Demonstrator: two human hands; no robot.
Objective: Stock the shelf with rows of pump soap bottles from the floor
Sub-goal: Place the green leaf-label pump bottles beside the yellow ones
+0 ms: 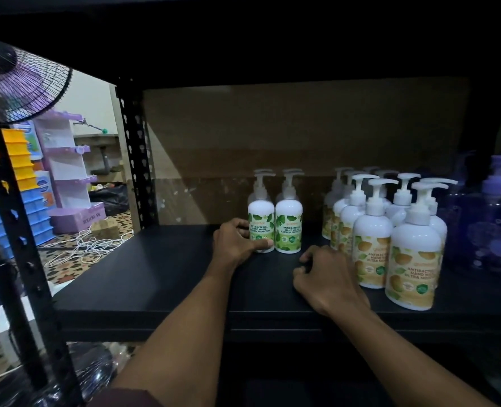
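On the black shelf board (pixel 161 277) stand two short rows of white pump bottles with green leaf labels. My left hand (pixel 237 242) is wrapped around the base of the front left green bottle (pixel 261 221). Its neighbour (pixel 289 223) stands upright, touching it on the right. My right hand (pixel 328 277) rests on the shelf with curled fingers, holding nothing, just left of a cluster of several white bottles with orange fruit labels (pixel 413 259). Dark purple pump bottles (pixel 495 221) stand at the far right.
A black perforated upright (pixel 136 154) bounds the shelf on the left, with another post (pixel 14 224) nearer me. A fan (pixel 23 80), a purple display stand (pixel 67 177), stacked bins (pixel 23 177) and white cables (pixel 79 248) lie on the floor beyond. A cardboard back panel (pixel 302 136) closes the shelf.
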